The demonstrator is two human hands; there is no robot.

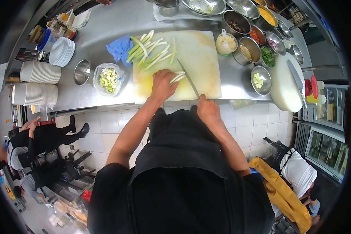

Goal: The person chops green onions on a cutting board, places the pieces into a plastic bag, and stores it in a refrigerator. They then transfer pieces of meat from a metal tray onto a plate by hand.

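My left hand (163, 84) is closed over a few spring onion stalks (178, 78) on the cutting board (201, 50), their white ends poking out to the right of the fingers. Gripped by its handle in my right hand (208, 110) is a kitchen knife (188, 78). Its blade lies slantwise over the board, just right of those white ends, tip pointing away from me. Farther back on the board's left half, loose spring onion stalks (148, 50) are spread in a pile. A blue cloth (120, 47) touches the board's left edge.
Left of the board stand a container of chopped spring onion (108, 79), a steel bowl (82, 72) and stacked white bowls (40, 72). Several ingredient bowls, including a bowl of pale green pieces (257, 80), stand to the right. Another knife (296, 76) rests on a round white board (282, 91). People are behind on both sides.
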